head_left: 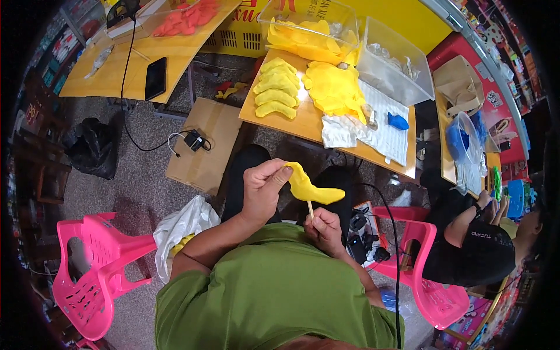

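Above my lap I hold a yellow banana-shaped cloth piece (pixel 318 193), curved and soft-looking. My left hand (pixel 263 188) pinches its upper end between thumb and fingers. A thin wooden stick (pixel 310 208) meets its lower edge near the middle; whether the tip goes inside is hidden. The stick's lower part is gripped in my right hand (pixel 326 231). On the table ahead, several similar yellow banana shapes (pixel 276 95) lie in an overlapping column. Beside them is a pile of flat yellow pieces (pixel 333 87).
A clear bin of yellow pieces (pixel 309 26) and another clear bin (pixel 396 67) stand on the wooden table (pixel 262 119). A blue lump (pixel 398 121) rests on white cloth. Pink chairs (pixel 96 274) flank me. A black cable (pixel 398 262) runs past my right. Another person (pixel 472 251) sits at right.
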`<control>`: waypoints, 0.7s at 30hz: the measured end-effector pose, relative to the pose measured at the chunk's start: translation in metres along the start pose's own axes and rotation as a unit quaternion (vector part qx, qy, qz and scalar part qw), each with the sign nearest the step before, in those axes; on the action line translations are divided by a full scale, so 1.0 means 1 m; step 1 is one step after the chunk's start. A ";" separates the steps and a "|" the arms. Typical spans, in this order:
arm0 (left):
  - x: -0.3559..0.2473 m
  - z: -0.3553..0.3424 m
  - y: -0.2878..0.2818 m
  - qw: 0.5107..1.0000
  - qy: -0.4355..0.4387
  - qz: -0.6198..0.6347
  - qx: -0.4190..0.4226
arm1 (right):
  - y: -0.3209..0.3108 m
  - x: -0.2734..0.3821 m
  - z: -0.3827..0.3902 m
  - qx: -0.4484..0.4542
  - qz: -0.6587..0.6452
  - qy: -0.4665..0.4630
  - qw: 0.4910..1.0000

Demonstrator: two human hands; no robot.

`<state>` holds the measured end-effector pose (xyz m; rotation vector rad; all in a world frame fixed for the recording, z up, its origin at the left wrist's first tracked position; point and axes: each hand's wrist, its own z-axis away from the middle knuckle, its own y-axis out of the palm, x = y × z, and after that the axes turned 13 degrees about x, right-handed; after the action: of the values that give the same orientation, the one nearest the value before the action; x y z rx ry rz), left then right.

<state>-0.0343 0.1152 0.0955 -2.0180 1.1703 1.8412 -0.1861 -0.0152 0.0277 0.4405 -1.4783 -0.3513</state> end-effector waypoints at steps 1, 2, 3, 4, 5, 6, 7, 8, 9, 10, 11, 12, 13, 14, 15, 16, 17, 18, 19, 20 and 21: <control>0.000 0.000 0.001 1.000 -0.002 0.023 -0.006 | -0.001 -0.001 0.001 0.000 0.000 0.000 1.000; 0.000 0.001 0.002 1.000 -0.002 0.023 -0.007 | -0.001 -0.002 0.002 -0.001 -0.010 -0.001 1.000; -0.001 0.001 0.004 1.000 -0.002 0.022 -0.004 | -0.001 -0.002 0.003 -0.002 -0.021 -0.002 1.000; -0.002 0.001 0.005 1.000 -0.001 0.022 -0.002 | -0.002 -0.003 0.003 -0.002 -0.020 -0.002 1.000; -0.001 0.001 0.005 1.000 -0.001 0.022 -0.002 | -0.002 -0.004 0.003 -0.003 -0.015 -0.002 1.000; 0.000 0.002 0.005 0.999 -0.008 0.034 -0.005 | -0.002 -0.004 0.003 -0.004 -0.009 -0.003 1.000; 0.001 0.002 0.006 0.999 -0.015 0.046 -0.008 | -0.002 -0.004 0.004 -0.004 -0.008 -0.003 1.000; 0.001 0.002 0.006 0.999 -0.014 0.046 -0.008 | -0.001 -0.002 0.003 -0.007 -0.008 0.008 1.000; 0.001 0.002 0.006 0.998 -0.009 0.058 -0.010 | 0.000 0.000 0.002 -0.010 -0.008 0.019 1.000; 0.001 0.001 0.006 0.997 -0.004 0.070 -0.011 | 0.000 0.001 0.001 -0.010 -0.008 0.019 1.000; -0.002 0.000 0.009 0.997 -0.004 0.070 -0.011 | 0.001 0.001 0.001 -0.017 0.014 0.024 0.999; -0.008 -0.001 0.013 0.997 -0.008 0.079 -0.007 | 0.002 0.002 0.000 -0.024 0.035 0.029 0.999; -0.011 -0.003 0.016 0.996 -0.011 0.088 -0.004 | 0.003 0.002 0.000 -0.024 0.035 0.030 0.999; -0.010 -0.004 0.015 0.996 -0.010 0.087 -0.005 | 0.004 0.001 -0.002 -0.031 0.055 0.020 0.998; -0.008 -0.006 0.013 0.998 0.002 0.069 0.006 | 0.005 0.001 -0.002 -0.038 0.075 0.011 0.996; -0.007 -0.007 0.012 0.998 0.014 0.051 0.016 | 0.004 0.001 -0.003 -0.037 0.076 0.012 0.996; -0.007 -0.007 0.013 0.998 0.014 0.051 0.015 | 0.003 0.001 -0.003 -0.032 0.070 0.011 0.997; -0.009 -0.007 0.015 0.999 -0.001 0.049 0.015 | 0.002 0.001 -0.004 -0.027 0.065 0.010 0.997; -0.010 -0.007 0.017 0.999 -0.015 0.047 0.014 | 0.002 0.001 -0.004 -0.027 0.066 0.010 0.997; -0.012 -0.007 0.017 0.999 -0.015 0.047 0.013 | 0.004 0.001 -0.005 -0.021 0.067 0.005 0.998; -0.013 -0.007 0.018 0.999 -0.024 0.033 0.017 | 0.006 0.001 -0.006 -0.016 0.068 0.001 0.998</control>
<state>-0.0389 0.1042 0.1151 -1.9288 1.2623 1.8748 -0.1802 -0.0103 0.0315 0.3130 -1.4902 -0.2650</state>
